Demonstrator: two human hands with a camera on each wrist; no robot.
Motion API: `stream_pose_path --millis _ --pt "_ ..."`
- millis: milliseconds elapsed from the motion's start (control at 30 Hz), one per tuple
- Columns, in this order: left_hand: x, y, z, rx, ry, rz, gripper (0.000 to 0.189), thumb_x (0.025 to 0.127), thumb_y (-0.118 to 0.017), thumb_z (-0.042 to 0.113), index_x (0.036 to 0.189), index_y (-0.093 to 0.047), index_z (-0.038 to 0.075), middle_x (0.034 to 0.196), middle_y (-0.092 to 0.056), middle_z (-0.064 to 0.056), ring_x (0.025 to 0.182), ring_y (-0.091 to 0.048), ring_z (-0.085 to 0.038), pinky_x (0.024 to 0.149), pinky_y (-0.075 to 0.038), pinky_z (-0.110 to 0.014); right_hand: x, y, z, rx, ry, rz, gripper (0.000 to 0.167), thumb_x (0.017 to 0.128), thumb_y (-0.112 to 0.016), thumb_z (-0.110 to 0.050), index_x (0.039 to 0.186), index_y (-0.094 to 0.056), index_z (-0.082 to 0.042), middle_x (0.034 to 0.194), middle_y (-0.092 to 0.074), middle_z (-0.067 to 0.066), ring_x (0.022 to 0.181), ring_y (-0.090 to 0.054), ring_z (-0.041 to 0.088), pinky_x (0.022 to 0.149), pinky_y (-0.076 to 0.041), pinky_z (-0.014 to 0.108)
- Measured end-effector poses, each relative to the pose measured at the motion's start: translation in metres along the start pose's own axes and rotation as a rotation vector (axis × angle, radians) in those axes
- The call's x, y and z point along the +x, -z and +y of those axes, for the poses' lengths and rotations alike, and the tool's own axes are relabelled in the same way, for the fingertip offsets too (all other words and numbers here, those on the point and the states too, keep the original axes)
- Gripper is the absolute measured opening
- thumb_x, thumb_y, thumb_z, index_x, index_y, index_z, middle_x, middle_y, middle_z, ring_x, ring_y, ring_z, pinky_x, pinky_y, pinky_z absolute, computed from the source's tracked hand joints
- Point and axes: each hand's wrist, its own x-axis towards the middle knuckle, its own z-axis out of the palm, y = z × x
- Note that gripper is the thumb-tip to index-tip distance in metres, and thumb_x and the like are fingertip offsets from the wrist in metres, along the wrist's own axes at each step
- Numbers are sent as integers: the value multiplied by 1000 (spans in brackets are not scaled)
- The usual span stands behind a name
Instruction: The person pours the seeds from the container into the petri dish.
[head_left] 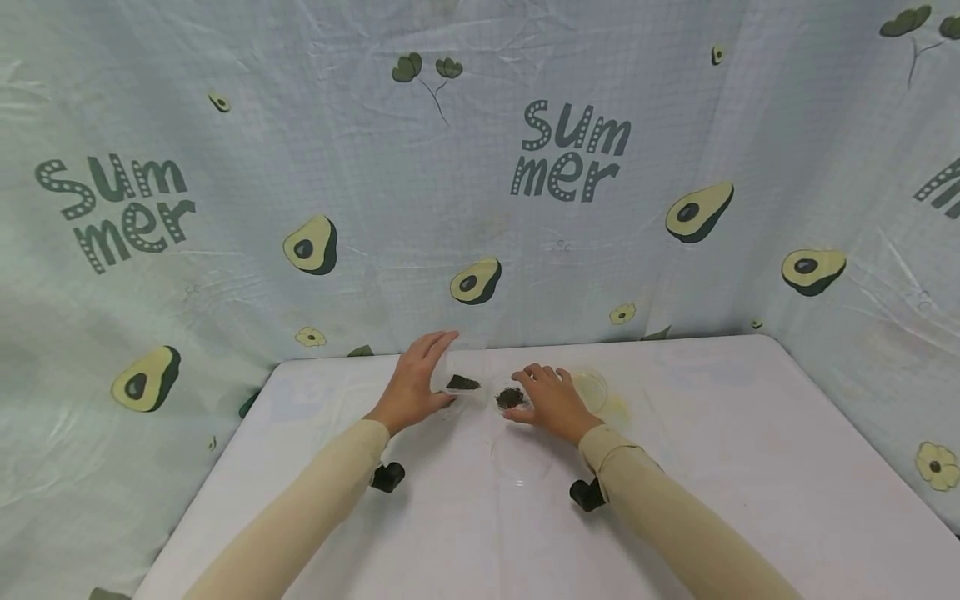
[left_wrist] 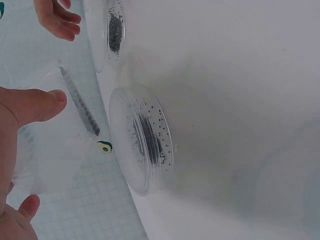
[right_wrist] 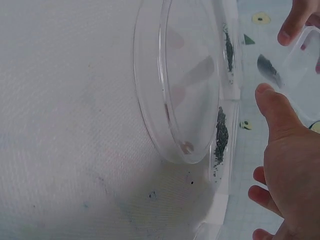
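My left hand (head_left: pixel 415 387) grips a clear plastic container (left_wrist: pixel 55 155), raised above the table and tilted. A dark strip of granules (head_left: pixel 462 382) lies along one side inside it. Below stands a round clear dish (left_wrist: pixel 142 145) with dark granules, partly hidden by the left hand in the head view. My right hand (head_left: pixel 552 400) hovers with spread, bent fingers near a second round dish holding a dark heap (head_left: pixel 510 397); nothing shows in its grasp. In the right wrist view, the right thumb (right_wrist: pixel 275 107) points towards the container, apart from it.
A clear round lid or dish (head_left: pixel 521 458) lies in front of the granule dishes. Another clear round dish (head_left: pixel 590 390) with a yellowish tint sits behind the right hand. The white table (head_left: pixel 480 542) ends at a printed curtain (head_left: pixel 375 208) at the back.
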Motion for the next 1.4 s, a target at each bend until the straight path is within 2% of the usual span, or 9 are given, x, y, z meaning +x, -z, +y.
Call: stream_pose_path --millis 267,900,1400 --pt "-7 2 -2 15 13 12 97 64 -89 9 147 -38 15 141 -46 -10 133 -43 -30 103 -40 -58 -3 -1 -3 43 -4 -8 66 82 -68 -56 133 -55 -15 131 -56 10 125 -52 30 108 -35 58" --pt "-27 6 -8 30 81 -26 100 65 -90 12 148 -35 15 141 -45 -11 132 -43 -30 106 -39 -54 -9 2 -9 73 0 -39 65 84 -68 -54 135 -54 -15 132 -57 9 124 -53 29 108 -37 54" --pt "-40 11 -10 20 112 2 103 65 -91 19 149 -31 13 141 -44 -12 130 -45 -30 107 -39 -54 -14 4 -14 84 37 -33 66 84 -66 -55 134 -54 -14 129 -58 9 121 -55 27 104 -40 50"
